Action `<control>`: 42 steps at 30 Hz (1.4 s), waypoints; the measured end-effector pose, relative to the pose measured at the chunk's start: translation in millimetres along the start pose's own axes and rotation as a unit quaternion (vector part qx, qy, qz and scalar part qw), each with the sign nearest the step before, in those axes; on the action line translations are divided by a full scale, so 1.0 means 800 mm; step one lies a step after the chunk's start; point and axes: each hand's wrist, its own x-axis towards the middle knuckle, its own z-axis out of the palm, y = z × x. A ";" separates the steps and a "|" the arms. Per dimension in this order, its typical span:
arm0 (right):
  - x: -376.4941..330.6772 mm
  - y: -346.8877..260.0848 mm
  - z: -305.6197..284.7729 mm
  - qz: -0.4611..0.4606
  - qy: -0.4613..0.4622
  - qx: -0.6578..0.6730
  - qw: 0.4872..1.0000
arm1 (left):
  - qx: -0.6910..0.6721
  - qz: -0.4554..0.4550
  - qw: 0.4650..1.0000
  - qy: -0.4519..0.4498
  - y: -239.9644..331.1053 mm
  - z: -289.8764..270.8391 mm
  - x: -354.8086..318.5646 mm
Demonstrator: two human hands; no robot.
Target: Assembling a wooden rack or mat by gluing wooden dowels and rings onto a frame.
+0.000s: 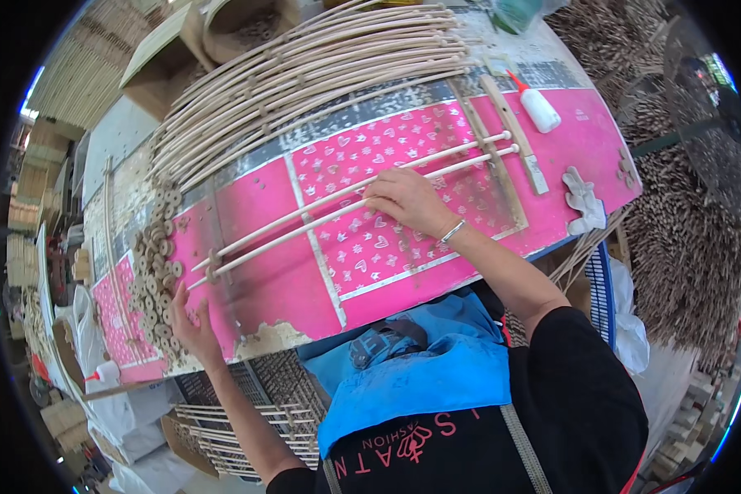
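Two pale wooden rods lie side by side across the pink table. My right hand (412, 202) pinches the near rod (329, 216) around its middle; the far rod (305, 210) runs just beyond it. Both rods have rounded knobs at the right and thinner tips at the left, where they rest on a small notched support (212, 265). My left hand (193, 328) is at the near rod's left tip, thumb and forefinger apart, beside a heap of small wooden rings (152, 284). Whether its forefinger touches the tip, I cannot tell.
Many rods joined by crosspieces (305, 82) lie along the far side. Wooden bars (502, 123), a white glue bottle with a red nozzle (540, 110) and a white glove (583, 200) are at the right. Another glue bottle (105, 372) stands left. Bundled sticks (675, 247) fill the right side.
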 end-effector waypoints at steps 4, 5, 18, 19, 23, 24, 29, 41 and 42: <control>0.000 -0.001 0.002 0.005 -0.033 0.017 0.999 | 0.033 0.035 0.999 -0.020 0.004 -0.013 -0.004; 0.007 -0.005 0.011 -0.001 -0.047 0.031 0.998 | 0.046 0.062 0.997 -0.021 0.004 -0.016 -0.003; 0.007 -0.016 -0.006 0.020 -0.020 0.021 0.999 | 0.124 0.086 0.988 -0.046 0.029 0.005 0.013; 0.007 -0.016 -0.006 0.018 -0.014 0.019 1.000 | 0.117 0.083 0.988 -0.052 0.031 0.009 0.014; 0.006 -0.016 -0.003 0.028 -0.026 0.014 0.999 | 0.108 0.079 0.990 -0.050 0.022 0.018 0.015; 0.006 -0.014 -0.002 0.020 -0.029 0.006 0.999 | 0.107 0.080 0.990 -0.051 0.020 0.020 0.013; 0.007 -0.015 0.004 -0.004 -0.010 -0.018 1.000 | 0.119 0.071 0.989 -0.047 0.024 0.027 0.014; 0.035 0.002 0.015 -0.028 0.045 -0.092 0.994 | 0.057 0.074 0.995 -0.031 0.000 0.022 0.033; 0.038 0.006 0.018 -0.023 0.019 -0.109 0.994 | 0.063 0.082 0.994 -0.032 0.002 0.025 0.041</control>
